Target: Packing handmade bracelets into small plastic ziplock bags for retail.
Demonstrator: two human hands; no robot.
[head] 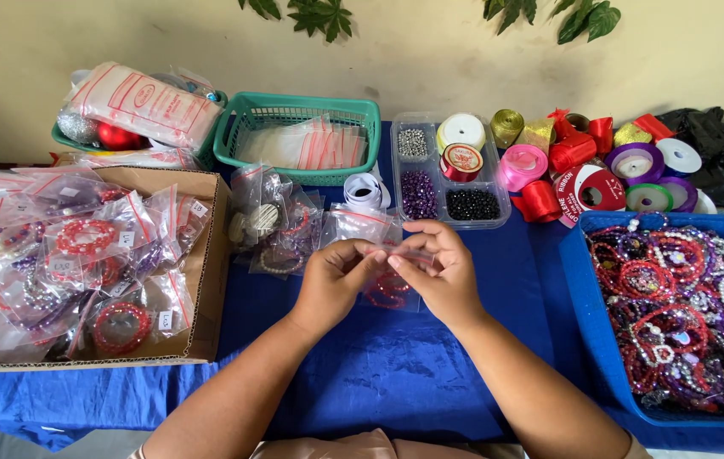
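My left hand [334, 280] and my right hand [437, 270] meet over the middle of the blue tablecloth [379, 365]. Between them they pinch the top edge of a small clear zip bag [392, 285] that holds a red beaded bracelet. The bag hangs below my fingers, partly hidden by both hands. Just beyond my hands lies a pile of bagged bracelets [281, 225].
A cardboard box [209, 263] full of bagged bracelets sits at left. A blue tray [587, 289] of loose beaded bracelets stands at right. Behind are a teal basket [294, 115] of empty bags, a clear bead organiser [451, 170] and several ribbon spools [587, 161].
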